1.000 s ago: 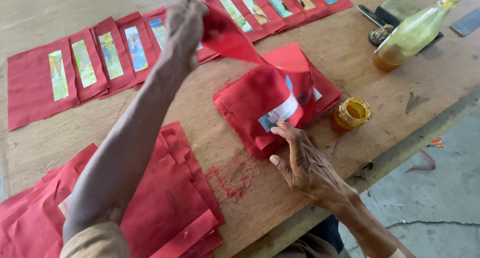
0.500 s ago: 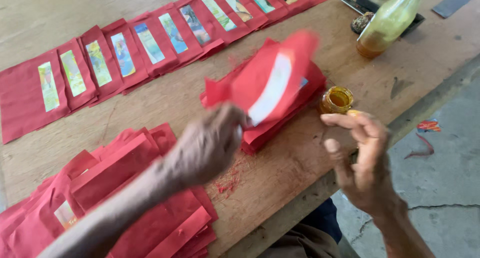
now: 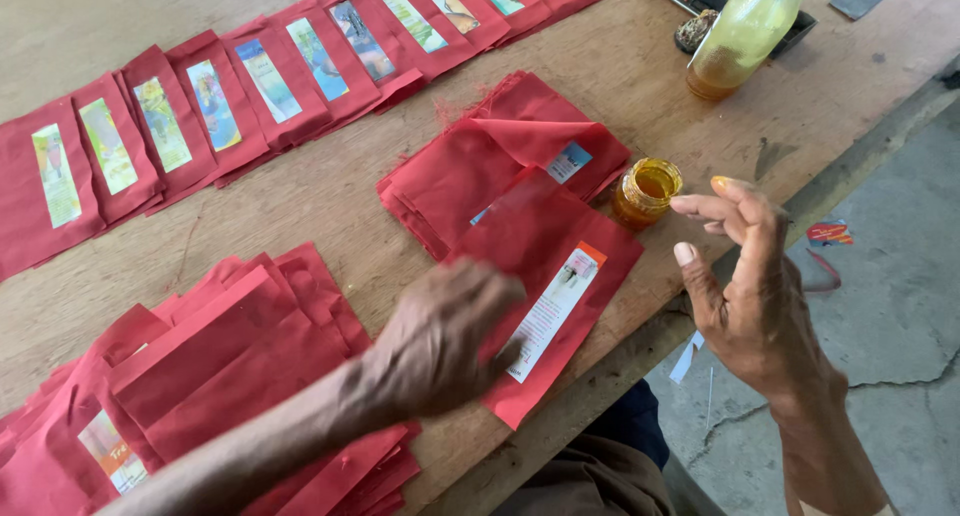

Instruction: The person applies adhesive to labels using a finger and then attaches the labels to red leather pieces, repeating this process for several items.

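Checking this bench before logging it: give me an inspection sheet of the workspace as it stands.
Surface: wooden table, red dust stains.
Job's things: red envelope with label strip, under left hand; red stack; open glue jar.
Clutter: row of labelled envelopes; pile; bottle.
Hands: left hand on envelope; right hand open, near jar.
Cables: nothing seen.
Surroundings: cracked concrete floor, paper scraps.

The desk is bare, matt, scuffed wood. On it, the red envelope looks like matt paper with a glossy printed label. Just beside it, the small jar is shiny glass.
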